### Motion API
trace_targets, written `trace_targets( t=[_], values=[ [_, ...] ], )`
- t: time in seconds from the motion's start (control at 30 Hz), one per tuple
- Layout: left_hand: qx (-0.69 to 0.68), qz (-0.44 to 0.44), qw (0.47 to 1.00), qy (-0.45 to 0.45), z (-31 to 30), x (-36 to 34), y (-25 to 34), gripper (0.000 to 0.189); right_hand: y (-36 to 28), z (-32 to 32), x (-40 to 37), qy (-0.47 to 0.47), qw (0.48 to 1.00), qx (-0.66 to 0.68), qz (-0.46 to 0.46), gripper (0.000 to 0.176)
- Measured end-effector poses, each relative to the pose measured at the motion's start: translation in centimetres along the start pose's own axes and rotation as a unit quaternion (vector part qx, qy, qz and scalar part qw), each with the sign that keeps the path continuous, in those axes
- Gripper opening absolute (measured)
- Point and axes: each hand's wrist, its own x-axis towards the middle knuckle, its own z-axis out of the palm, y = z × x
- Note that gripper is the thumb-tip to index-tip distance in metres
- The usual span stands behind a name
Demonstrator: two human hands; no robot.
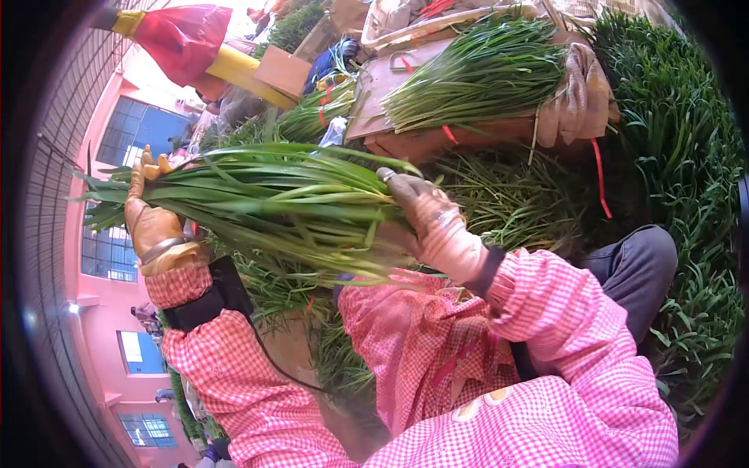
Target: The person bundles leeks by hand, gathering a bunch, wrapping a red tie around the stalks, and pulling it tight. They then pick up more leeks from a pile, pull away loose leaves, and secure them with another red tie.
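Note:
A large bunch of long green leafy stalks (289, 191) lies sideways between my gloved hands. My left hand (153, 214), in a tan glove, is wrapped round the bunch near its leaf tips, with some fingers showing above it. At the other end, my right hand (425, 210), in a dirty pale glove, holds the stalks, its thumb over their top edge. Blur hides part of the right fingers. Another bundle of green stalks (484, 74) rests on a low brown board (374, 93) beyond my right hand.
Heaped greens (679, 132) line the right side. A crumpled cloth (577, 93) and a hanging red tie (601, 179) are at the board's right end. A white-edged basket (382, 35) stands behind. A person's red sleeve (179, 39) shows at upper left. Loose stalks (515, 195) cover the ground.

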Motion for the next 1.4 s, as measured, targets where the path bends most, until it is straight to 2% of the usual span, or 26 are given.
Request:
trace_targets(
  t=[0.07,0.13,0.17,0.2,0.27,0.33,0.37,0.4,0.47,0.5,0.53,0.6,0.67,0.73,0.8,0.87,0.9,1.0,1.03,1.07,1.13,1.2,1.23,1.27,1.33,1.4],
  values=[
    [-0.083,-0.098,0.988,-0.088,-4.2,2.3,1.6,0.019,1.2,-0.1,0.5,0.013,0.997,0.034,-0.061,0.039],
    [0.076,-0.004,0.99,-0.123,-6.4,-0.9,0.0,0.018,1.7,-2.9,0.7,-0.022,0.994,0.041,-0.095,0.037],
    [0.075,0.003,0.994,-0.075,-7.8,-1.9,-1.1,0.017,1.6,-4.6,0.9,-0.029,0.994,0.001,-0.11,0.034],
    [0.072,0.008,0.997,-0.031,-9.4,-2.6,-2.3,0.017,2.9,-4.9,0.6,-0.008,0.989,0.044,-0.139,0.027],
    [0.096,-0.06,0.993,-0.023,-15.4,-4.2,-3.4,0.02,6.2,-4.2,-0.9,0.086,0.971,0.22,-0.018,0.02],
    [0.074,-0.072,0.987,0.124,-19.7,-5.7,-4.7,0.02,9.6,-5.3,-2.1,0.078,0.937,0.287,0.182,0.02],
    [-0.003,-0.096,0.986,0.14,-22.3,-6.2,-5.2,0.02,12.6,-5.7,-2.8,0.06,0.849,0.437,0.29,0.015],
    [-0.077,-0.117,0.977,0.158,-24.9,-6.8,-5.5,0.02,11.8,-6.5,-2.7,0.03,0.838,0.383,0.388,0.013],
    [-0.097,-0.111,0.965,0.218,-28.2,-8.3,-6.3,0.02,14.6,-5.4,-4.6,-0.077,0.926,0.134,0.343,0.013],
    [-0.052,-0.108,0.968,0.219,-29.8,-9.2,-6.7,0.022,11.6,-6.6,-3.9,-0.245,0.921,-0.24,0.186,0.029],
    [-0.042,-0.122,0.969,0.21,-30.8,-10.1,-6.8,0.023,8.3,-6.5,-2.0,-0.393,0.806,-0.399,0.193,0.05],
    [-0.14,-0.16,0.946,0.246,-36.2,-9.2,-7.2,0.023,7.0,-4.7,-3.4,-0.246,0.896,-0.369,0.035,0.058],
    [-0.093,-0.143,0.933,0.316,-30.6,-11.7,-6.8,0.023,2.9,-2.0,-2.7,-0.206,0.971,-0.109,-0.05,0.068],
    [-0.086,-0.126,0.925,0.347,-27.9,-12.7,-6.8,0.021,-0.7,2.3,-3.6,-0.134,0.984,-0.019,-0.117,0.066],
    [-0.083,-0.119,0.929,0.34,-27.6,-13.0,-7.0,0.021,-2.2,6.4,-3.8,-0.153,0.98,-0.038,-0.118,0.05],
    [-0.111,-0.121,0.959,0.231,-33.4,-12.6,-7.6,0.021,-1.4,9.7,-4.7,-0.266,0.957,-0.066,-0.098,0.038],
    [-0.109,-0.122,0.945,0.283,-33.1,-12.0,-7.7,0.021,-1.6,9.9,-4.2,-0.32,0.94,-0.081,-0.088,0.032],
    [-0.116,-0.143,0.936,0.299,-32.2,-12.7,-8.1,0.02,-1.0,8.1,-4.1,-0.258,0.954,-0.099,-0.116,0.02],
    [-0.185,-0.16,0.945,0.218,-33.0,-12.3,-8.3,0.019,-1.0,6.6,-3.5,-0.261,0.953,-0.096,-0.12,0.014],
    [-0.144,-0.157,0.966,0.149,-33.8,-12.2,-8.8,0.02,-0.1,5.5,-3.0,-0.268,0.946,-0.093,-0.154,0.012],
    [-0.158,-0.137,0.959,0.189,-30.6,-12.4,-9.1,0.02,2.8,5.0,-3.3,-0.331,0.918,-0.18,-0.125,0.011],
    [-0.144,-0.143,0.947,0.25,-28.8,-12.2,-10.0,0.021,4.8,2.1,-2.9,-0.35,0.91,-0.219,-0.049,0.01],
    [-0.138,-0.145,0.938,0.283,-28.5,-12.3,-10.6,0.021,5.5,0.6,-2.9,-0.319,0.92,-0.219,-0.061,0.01],
    [-0.167,-0.179,0.943,0.224,-30.9,-12.1,-11.2,0.021,6.5,-0.9,-3.1,-0.29,0.93,-0.215,-0.074,0.01],
    [-0.215,-0.249,0.94,0.093,-39.0,-11.1,-12.0,0.022,14.2,-2.6,-3.7,-0.351,0.885,-0.28,0.121,0.013],
    [-0.145,-0.161,0.96,0.177,-38.9,-12.9,-11.4,0.022,17.7,-8.2,-4.6,-0.258,0.867,-0.369,0.215,0.017]
  ],
)
